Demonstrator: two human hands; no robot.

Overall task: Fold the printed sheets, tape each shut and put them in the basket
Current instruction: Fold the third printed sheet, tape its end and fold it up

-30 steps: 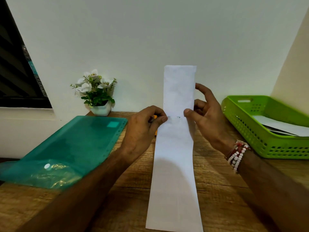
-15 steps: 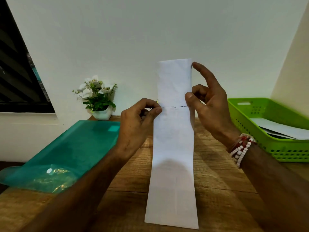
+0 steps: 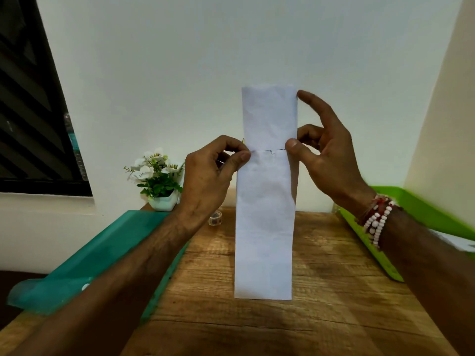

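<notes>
A long, narrow folded white sheet hangs upright in the air above the wooden table. My left hand pinches its left edge at a thin dark line across the middle. My right hand pinches the right edge at the same height, with its forefinger stretched up beside the sheet's top corner. The green basket lies at the right, blurred, with white paper inside. A small roll of clear tape sits on the table behind my left wrist.
A teal plastic folder lies along the table's left side and overhangs its edge. A white pot of artificial flowers stands at the back left by the wall. A dark window fills the far left.
Both hands have lifted the sheet upward off the table, so its lower end now hangs free. The view has tilted up, and the tape roll has come into sight.
</notes>
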